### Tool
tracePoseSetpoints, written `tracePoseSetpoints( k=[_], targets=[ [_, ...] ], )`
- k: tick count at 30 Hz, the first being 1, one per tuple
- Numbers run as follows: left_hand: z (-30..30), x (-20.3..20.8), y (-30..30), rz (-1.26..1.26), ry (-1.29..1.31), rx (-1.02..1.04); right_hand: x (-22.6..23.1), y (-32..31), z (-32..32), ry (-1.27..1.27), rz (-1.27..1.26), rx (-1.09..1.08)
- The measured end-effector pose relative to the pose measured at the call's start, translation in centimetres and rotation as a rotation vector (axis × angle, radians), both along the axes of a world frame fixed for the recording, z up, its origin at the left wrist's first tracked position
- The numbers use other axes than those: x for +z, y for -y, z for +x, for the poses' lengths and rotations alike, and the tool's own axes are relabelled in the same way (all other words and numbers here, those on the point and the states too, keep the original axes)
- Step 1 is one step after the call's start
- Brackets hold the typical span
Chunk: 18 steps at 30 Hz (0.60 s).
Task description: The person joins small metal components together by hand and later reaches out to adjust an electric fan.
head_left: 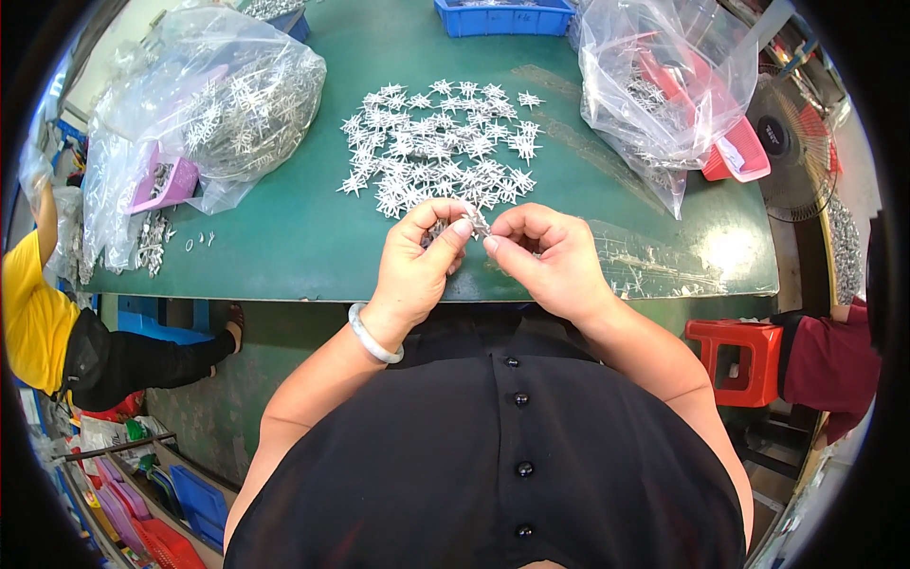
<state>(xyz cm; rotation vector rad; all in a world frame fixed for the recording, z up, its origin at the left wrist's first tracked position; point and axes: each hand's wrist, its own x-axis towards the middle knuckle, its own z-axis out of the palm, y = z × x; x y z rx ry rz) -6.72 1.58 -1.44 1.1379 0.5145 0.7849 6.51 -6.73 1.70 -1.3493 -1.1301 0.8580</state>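
Observation:
Close to the table's front edge, my left hand pinches a small silvery spiky metal piece between thumb and fingertips. From the other side, the thumb and forefinger of my right hand grip the same piece. My left fingers curl over more grey pieces, partly hidden. Just beyond both hands, a pile of spiky star-shaped metal pieces is spread on the green table. The exact kind of piece is too small to make out.
A clear plastic bag of metal pieces with a purple scoop lies left. Another clear bag and a red scoop lie right. A blue tray stands at the back. A fan and red stool are right; people sit at both sides.

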Motion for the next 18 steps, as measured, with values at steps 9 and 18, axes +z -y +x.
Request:
tracePoseSetpoints(
  k=[9,18],
  targets=[
    [-0.6,0.0,0.5,-0.021,-0.003,-0.082,0.5,-0.1,0.9,0.082,0.061,-0.048],
    [-0.7,-0.7,0.2,0.308,-0.075,0.021,0.8,0.1,1.4,0.287,0.184,-0.018]
  ],
)
